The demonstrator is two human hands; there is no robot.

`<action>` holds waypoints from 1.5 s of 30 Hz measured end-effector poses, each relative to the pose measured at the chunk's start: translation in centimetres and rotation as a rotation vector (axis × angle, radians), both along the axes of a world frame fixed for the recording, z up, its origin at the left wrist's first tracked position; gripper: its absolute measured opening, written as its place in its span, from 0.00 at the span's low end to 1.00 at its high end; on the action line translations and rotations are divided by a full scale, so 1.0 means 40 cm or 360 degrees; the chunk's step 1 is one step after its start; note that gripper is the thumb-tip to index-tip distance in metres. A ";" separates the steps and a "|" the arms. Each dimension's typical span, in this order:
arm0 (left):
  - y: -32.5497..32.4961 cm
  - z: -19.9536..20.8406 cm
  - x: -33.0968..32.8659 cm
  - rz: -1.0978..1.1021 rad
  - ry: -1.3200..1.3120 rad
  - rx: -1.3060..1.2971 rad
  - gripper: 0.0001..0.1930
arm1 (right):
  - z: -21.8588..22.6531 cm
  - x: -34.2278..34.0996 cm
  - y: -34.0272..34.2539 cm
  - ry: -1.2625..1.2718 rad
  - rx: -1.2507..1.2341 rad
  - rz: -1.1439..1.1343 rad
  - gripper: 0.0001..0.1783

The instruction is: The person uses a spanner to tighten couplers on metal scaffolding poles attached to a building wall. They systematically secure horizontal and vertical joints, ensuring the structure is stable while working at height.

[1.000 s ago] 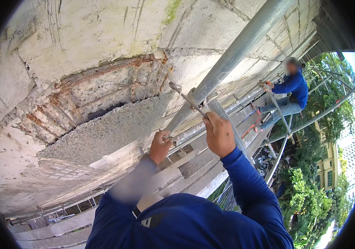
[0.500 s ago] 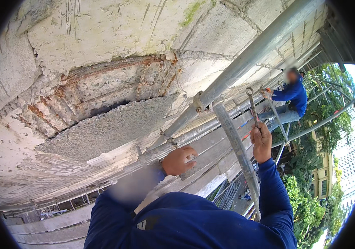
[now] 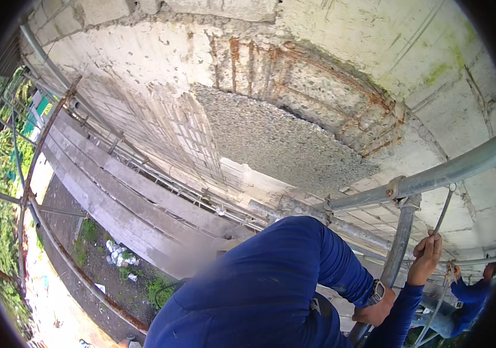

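Observation:
My right hand (image 3: 426,260), at the lower right, is closed around the lower end of a metal wrench (image 3: 444,210). Its ring end points up near a grey scaffold tube (image 3: 451,173). Lower down, my left hand (image 3: 377,310) lies across a slanting scaffold tube (image 3: 400,239) and appears closed on it, with some fingers hidden. A wristwatch (image 3: 378,292) sits on that wrist below a blue sleeve. A clamp (image 3: 394,188) is fixed on the upper tube close to where the slanting one meets it.
Above is a concrete wall with a broken patch of rusty rebar (image 3: 329,87) and rough grey mortar (image 3: 283,139). Walkway planks (image 3: 126,185) run left, beside curved rusty tubes (image 3: 86,278), with ground far below. A co-worker in blue (image 3: 469,298) is at the far right.
The view has swung left, bringing the planks and ground into sight. My left hand, loosely open in the air before, is now on the slanting tube. The wrench stays in my right hand.

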State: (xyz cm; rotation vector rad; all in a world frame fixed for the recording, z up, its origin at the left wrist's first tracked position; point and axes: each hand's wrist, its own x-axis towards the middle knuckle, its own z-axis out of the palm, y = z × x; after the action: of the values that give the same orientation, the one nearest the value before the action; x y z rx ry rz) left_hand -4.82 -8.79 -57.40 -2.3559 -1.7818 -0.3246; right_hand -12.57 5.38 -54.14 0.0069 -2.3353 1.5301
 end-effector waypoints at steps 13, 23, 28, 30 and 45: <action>0.035 -0.032 0.018 0.0395 0.0034 0.0059 0.12 | -0.126 -0.033 0.012 0.0094 -0.0730 0.0294 0.11; -0.009 -0.044 0.047 0.0407 0.0085 0.0240 0.10 | -0.119 0.017 -0.012 0.0203 -0.0034 0.0306 0.15; -0.033 -0.075 0.046 0.0290 0.0050 0.0601 0.10 | -0.103 0.006 0.000 0.0195 0.0225 0.0245 0.16; -0.047 -0.114 0.053 0.0243 -0.0025 0.1018 0.12 | -0.094 0.008 0.003 0.0219 0.0338 0.0231 0.17; -0.355 -0.108 0.019 0.0959 -0.1504 0.1709 0.13 | -0.003 0.175 -0.203 0.0316 0.0508 0.0867 0.16</action>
State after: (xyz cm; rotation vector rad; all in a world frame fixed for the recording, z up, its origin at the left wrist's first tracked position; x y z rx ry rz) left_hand -4.05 -23.01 -61.72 -0.8688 -1.7290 -1.8851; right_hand -5.55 -2.74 -54.26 0.8943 -2.5007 1.2640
